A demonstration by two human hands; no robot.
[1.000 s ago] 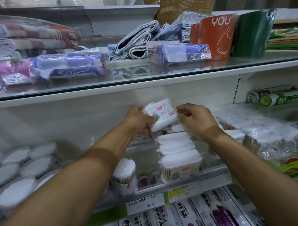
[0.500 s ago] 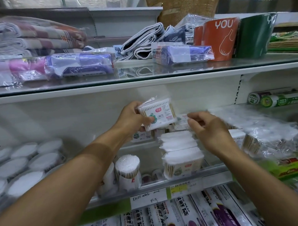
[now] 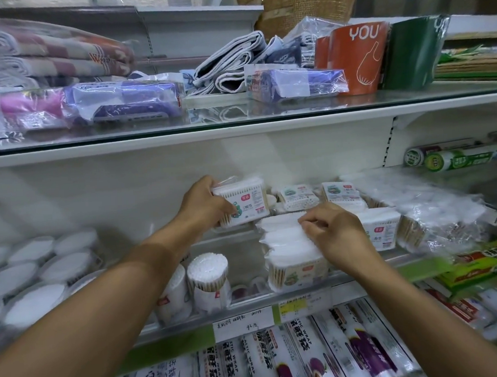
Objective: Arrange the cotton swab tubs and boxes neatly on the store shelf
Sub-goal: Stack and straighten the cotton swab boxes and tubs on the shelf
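My left hand point(image 3: 205, 206) grips a clear rectangular cotton swab box point(image 3: 243, 204) with a red and green label, held above the middle shelf. My right hand point(image 3: 333, 230) rests with curled fingers on top of a row of similar swab boxes point(image 3: 286, 240) lined from front to back. Two more boxes point(image 3: 297, 196) point(image 3: 341, 191) stand at the back of the shelf. Round swab tubs point(image 3: 208, 278) stand at the shelf's front, left of the row. Another box point(image 3: 383, 229) sits to the right of my right hand.
Flat round white tubs point(image 3: 32, 274) fill the shelf's left side. Wrapped swab bundles point(image 3: 431, 217) lie at the right. The glass shelf point(image 3: 238, 114) above holds folded towels and orange and green bags. Cling wrap boxes point(image 3: 306, 356) lie below, past the price rail point(image 3: 247, 322).
My right hand let go of the box and dropped onto the row of boxes. My left hand carried the box leftward and turned its label toward me.
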